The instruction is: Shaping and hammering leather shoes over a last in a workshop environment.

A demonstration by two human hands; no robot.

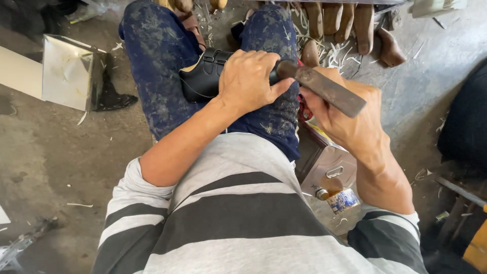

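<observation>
A black leather shoe (203,77) lies across my lap, between my knees in blue patterned trousers. My left hand (249,81) presses down on the shoe, fingers curled over its right end. My right hand (350,122) grips a worn, rusty metal tool (324,90) with a dark flat shaft. The tool's rounded end reaches up to the shoe beside my left thumb. Part of the shoe is hidden under my left hand.
Several wooden shoe lasts (350,23) lie on the floor ahead, among pale shavings. A shiny metal box (68,73) stands at the left. A metal tin (327,165) and a small printed can (342,200) sit by my right hip. Dark cloth (464,122) is at the right.
</observation>
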